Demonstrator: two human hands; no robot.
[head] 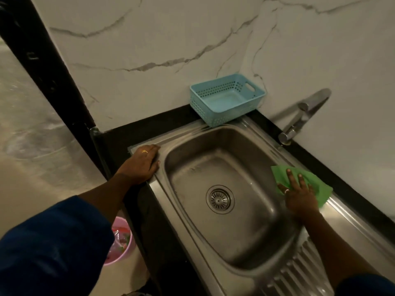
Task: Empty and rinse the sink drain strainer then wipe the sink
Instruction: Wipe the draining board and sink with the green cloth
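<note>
From my end, the strainer [220, 199] sits seated in the drain at the bottom of the sink [168, 201], and I can't make out any scraps on it, so I judge the wiping stage is under way. The right hand [299, 195] lies flat with its fingers spread apart, pressing a green cloth [279, 174] onto the sink's right rim. It clamps nothing. The left hand [143, 165] rests flat on the far-left corner of the rim, fingers straight and together, apparently as a brace.

What worries me:
- The cloth is only pinned under flat fingers, not gripped. On smooth steel a quick sweep could leave it behind, or let it slide over the edge into the basin.
- A stroke carried towards the back runs near the faucet [303, 116] — knuckles could knock it.
- The blue basket [226, 99] sits at the back corner, partly on the rim and partly on the dark desk [119, 142]. A wipe along the back edge could shove it against the wall or tip it into the basin.
- If the cloth drags across the drain, it might snag the strainer and lift it out of its seat.
- The ridged drainboard [299, 265] may hold water the flat cloth skips over.
</note>
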